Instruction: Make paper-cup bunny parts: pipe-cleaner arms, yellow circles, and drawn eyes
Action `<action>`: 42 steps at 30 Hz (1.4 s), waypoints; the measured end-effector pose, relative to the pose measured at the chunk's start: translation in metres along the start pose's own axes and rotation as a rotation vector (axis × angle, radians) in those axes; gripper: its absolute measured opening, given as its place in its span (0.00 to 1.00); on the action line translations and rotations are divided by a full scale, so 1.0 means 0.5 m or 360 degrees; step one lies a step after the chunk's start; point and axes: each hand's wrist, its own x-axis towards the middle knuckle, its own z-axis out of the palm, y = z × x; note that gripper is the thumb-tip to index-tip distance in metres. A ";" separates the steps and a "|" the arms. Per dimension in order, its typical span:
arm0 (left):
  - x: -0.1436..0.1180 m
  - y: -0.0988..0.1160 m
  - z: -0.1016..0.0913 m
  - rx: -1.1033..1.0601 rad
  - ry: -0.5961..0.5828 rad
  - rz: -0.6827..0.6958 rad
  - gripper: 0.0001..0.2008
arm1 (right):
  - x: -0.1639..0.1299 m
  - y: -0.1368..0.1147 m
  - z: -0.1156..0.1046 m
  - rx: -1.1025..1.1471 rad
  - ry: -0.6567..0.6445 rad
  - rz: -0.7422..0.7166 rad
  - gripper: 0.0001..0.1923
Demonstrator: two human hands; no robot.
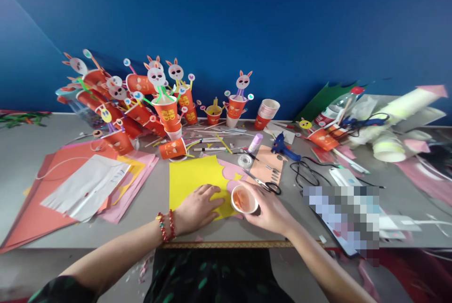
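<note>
I take the yellow sheet on the grey table as my landmark. At its near edge my left hand lies flat on the paper, fingers spread and pressing, gripping nothing; a red bead bracelet circles that wrist. On the sheet's near right corner stands a small paper cup, mouth up, and my right hand wraps it from the right, fingers curled round its wall. Just right of the sheet lie scissors, then a blue glue gun further back. Left of the sheet lies a pile of pink and orange paper. Beyond the sheet, against the blue wall, stand red cups with rabbit faces.
</note>
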 end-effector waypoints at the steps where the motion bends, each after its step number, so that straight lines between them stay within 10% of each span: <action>1: -0.003 -0.005 -0.003 0.0003 -0.0013 0.0030 0.16 | 0.000 0.001 0.001 -0.0007 -0.0003 -0.0001 0.40; 42: -0.014 -0.033 -0.004 -0.0219 -0.0017 0.0112 0.19 | 0.001 0.029 -0.008 -0.0035 -0.0226 0.0019 0.37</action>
